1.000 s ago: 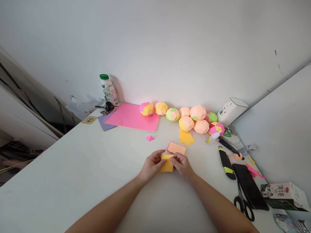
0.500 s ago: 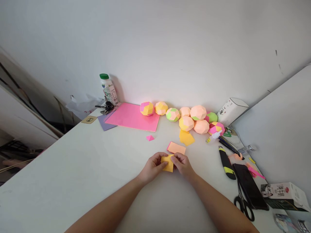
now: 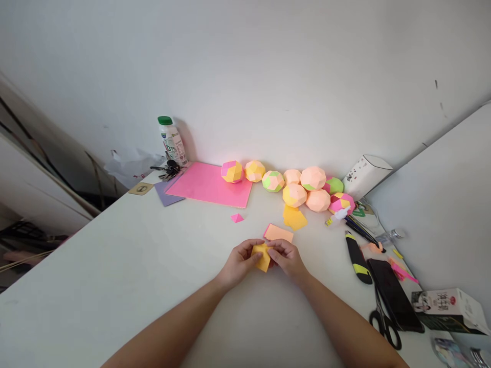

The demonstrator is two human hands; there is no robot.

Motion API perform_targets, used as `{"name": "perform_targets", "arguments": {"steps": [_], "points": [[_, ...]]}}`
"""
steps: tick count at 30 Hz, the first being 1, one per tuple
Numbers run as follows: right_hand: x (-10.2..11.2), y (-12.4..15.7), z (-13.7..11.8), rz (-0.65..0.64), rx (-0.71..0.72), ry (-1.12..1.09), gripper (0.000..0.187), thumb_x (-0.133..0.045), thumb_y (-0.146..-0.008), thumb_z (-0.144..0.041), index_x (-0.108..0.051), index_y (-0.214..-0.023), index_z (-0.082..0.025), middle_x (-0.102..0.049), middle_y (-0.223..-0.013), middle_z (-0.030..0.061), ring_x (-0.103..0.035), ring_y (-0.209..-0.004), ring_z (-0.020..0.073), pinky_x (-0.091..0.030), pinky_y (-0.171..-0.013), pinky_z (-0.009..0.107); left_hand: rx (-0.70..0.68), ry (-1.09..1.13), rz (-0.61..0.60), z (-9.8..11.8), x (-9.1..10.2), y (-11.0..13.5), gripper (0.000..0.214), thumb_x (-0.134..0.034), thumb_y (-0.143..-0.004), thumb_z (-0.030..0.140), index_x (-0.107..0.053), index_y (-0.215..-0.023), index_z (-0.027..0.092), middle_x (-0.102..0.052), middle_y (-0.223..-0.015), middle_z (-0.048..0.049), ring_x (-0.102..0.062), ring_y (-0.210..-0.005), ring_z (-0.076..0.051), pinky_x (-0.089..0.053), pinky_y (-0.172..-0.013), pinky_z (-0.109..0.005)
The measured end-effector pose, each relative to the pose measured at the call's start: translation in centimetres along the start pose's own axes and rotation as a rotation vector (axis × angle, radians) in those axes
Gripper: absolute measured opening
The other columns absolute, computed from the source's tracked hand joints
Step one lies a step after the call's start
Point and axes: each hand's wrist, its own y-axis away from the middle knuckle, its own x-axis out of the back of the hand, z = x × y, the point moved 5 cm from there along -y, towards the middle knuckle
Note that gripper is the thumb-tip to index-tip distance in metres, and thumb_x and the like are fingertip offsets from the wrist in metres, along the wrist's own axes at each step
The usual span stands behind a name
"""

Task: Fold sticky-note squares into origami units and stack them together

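A small yellow paper square is pinched between both hands above the white table. My left hand grips its left side, thumb on the face. At its right side, my right hand has thumb and fingers closed on the paper; its lower fingers are partly hidden. Just beyond my fingertips lies a pad of peach paper with a pink edge. Yellow sheets lie farther back, and a small folded pink piece rests to the left.
Several faceted paper balls line the wall, one on a pink sheet. On the right lie a utility knife, scissors, a phone and a carton. A bottle and keys stand back left.
The yellow paper has tilted and shifted slightly left between my hands. My right fingers have moved a little inward over its top edge. Everything else stays in place.
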Motion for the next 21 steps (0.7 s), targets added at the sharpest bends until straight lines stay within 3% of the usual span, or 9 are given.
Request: {"name": "perform_targets", "arguments": {"steps": [7, 21], "points": [[-0.19, 0.05, 0.13, -0.002, -0.009, 0.014, 0.021, -0.065, -0.074, -0.032, -0.061, -0.089, -0.017, -0.063, -0.064, -0.0004, -0.057, -0.051, 0.0115, -0.051, -0.054, 0.027, -0.003, 0.052, -0.062, 0.02, -0.32, -0.02, 0.033, -0.064, -0.075, 0.036, -0.056, -0.103, 0.019, -0.066, -0.092, -0.0055, -0.064, -0.080, -0.019, -0.051, -0.071, -0.034], [-0.28, 0.17, -0.11, 0.004, -0.012, 0.026, 0.022, -0.066, -0.073, -0.032, -0.061, -0.089, -0.017, -0.065, -0.065, 0.0002, -0.058, -0.051, 0.0113, -0.051, -0.055, 0.027, -0.022, 0.061, -0.067, -0.29, -0.27, -0.16, 0.032, -0.064, -0.075, 0.036, -0.057, -0.101, 0.018, -0.068, -0.093, -0.0067, -0.065, -0.080, -0.020, -0.052, -0.071, -0.035]]}}
